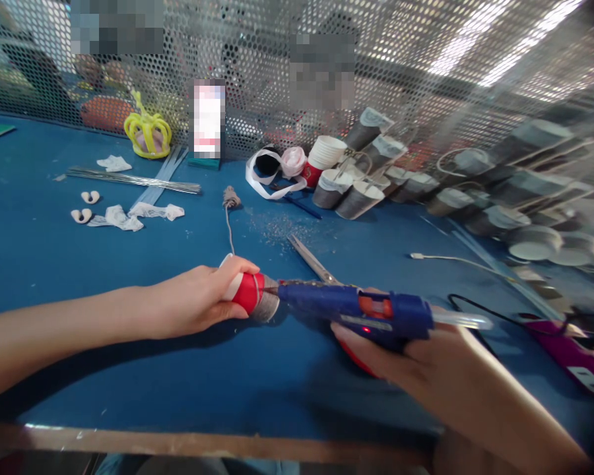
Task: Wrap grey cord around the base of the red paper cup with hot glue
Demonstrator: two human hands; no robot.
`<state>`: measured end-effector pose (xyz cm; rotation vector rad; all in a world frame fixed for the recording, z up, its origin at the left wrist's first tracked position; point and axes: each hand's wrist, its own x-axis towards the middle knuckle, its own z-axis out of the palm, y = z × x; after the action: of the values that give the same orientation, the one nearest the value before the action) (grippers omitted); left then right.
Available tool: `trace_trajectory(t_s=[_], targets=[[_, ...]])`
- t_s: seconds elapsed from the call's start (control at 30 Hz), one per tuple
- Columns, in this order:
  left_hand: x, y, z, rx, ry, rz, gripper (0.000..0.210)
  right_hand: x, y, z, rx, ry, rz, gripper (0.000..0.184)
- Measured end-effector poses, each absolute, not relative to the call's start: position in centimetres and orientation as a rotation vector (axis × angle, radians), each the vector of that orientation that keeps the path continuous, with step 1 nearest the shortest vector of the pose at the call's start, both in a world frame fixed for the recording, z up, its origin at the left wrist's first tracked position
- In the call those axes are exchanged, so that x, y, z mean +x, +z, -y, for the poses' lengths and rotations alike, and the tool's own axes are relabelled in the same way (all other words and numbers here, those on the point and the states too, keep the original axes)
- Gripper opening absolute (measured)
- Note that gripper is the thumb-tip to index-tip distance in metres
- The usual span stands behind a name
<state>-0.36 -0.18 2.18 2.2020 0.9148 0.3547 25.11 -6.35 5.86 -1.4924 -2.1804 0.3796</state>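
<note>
My left hand (205, 300) is closed around a red and white paper cup (250, 292) lying on its side. Grey cord is wound round one end of the cup, and a strand runs back to a small bundle of cord (231, 197) on the table. In my right hand (406, 359) is a blue hot glue gun (341, 307), its red light on and a clear glue stick out of its back. The gun's nozzle meets the cup at the edge of the wound cord. Behind the gun lie scissors (313, 258), their handles partly hidden.
Several cord-wrapped cups (359, 199) stand and lie at the back right against a perforated metal screen (257, 59). Thin metal wires (133, 180), lace scraps (121, 216), a phone (208, 122) and a yellow basket (148, 135) are at the back left. A purple power strip (569, 356) lies at right.
</note>
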Motion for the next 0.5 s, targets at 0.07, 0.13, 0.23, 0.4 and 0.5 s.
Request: trace_trajectory(t_s=[0.07,0.13,0.23,0.4,0.5], targets=[[-0.38,2.09,0.19,2.213,0.358,-0.906,0.039,25.3,5.67,6.38,-1.452,0.326,2.26,0.045],[-0.37,2.0,0.22,2.233,0.363,-0.901,0.04,25.38,5.58,6.4,-1.427,0.288,2.277,0.048],[-0.3,2.02,0.25,2.285,0.366,-0.909,0.042,25.36,5.72,6.39,-1.414,0.278,2.261,0.043],[-0.22,2.33,0.29,2.352,0.323,-0.853,0.043,25.39,6.02,6.32,-1.589,0.412,2.153,0.035],[-0.25,2.18,0.25,2.378,0.336,-0.848,0.044,25.6,5.94,6.3,-1.603,0.445,2.139,0.033]])
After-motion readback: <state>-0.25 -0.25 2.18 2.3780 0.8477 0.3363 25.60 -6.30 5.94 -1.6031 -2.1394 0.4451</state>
